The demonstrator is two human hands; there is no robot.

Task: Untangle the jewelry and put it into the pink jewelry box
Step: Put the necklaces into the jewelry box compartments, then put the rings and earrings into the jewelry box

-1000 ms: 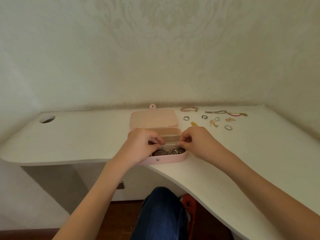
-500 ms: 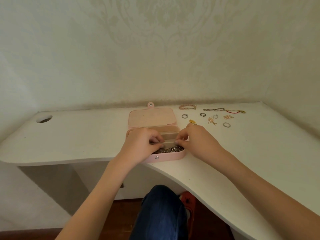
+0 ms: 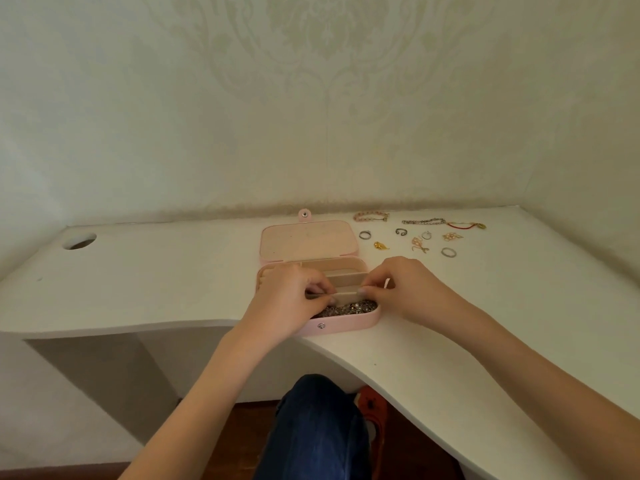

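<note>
A: Box?
B: Pink jewelry box [image 3: 341, 323] sits open at the near edge of the white desk [image 3: 156, 289], lid [image 3: 308, 240] laid flat toward the wall, snap tab at the far end. Beige dividers inside.

A: Jewelry in it?
B: A dark, glittery heap of chain [image 3: 346, 309] fills the nearest compartment. Can't separate individual pieces in it.

A: Left hand?
B: Left hand [image 3: 289, 296] is over the left part of the box, fingers curled, fingertips pressed together at the divider just behind the heap. Seems to pinch something thin; too small to say what.

A: Right hand?
B: Right hand [image 3: 403, 289] is at the right end of the box, fingers curled, thumb and forefinger tips meeting by the same divider. Again something fine, can't tell what. Fingertips of the two hands are near each other, not touching.

A: Rest?
B: Loose pieces on the desk beyond the right hand: pink bead bracelet [image 3: 371, 216], silver chain [image 3: 423, 222], red cord [image 3: 462, 225], several rings including one [image 3: 449, 252], a gold charm [image 3: 380, 245]. Round cable hole [image 3: 80, 241] far left. Blue jeans knee [image 3: 313, 424] below.
</note>
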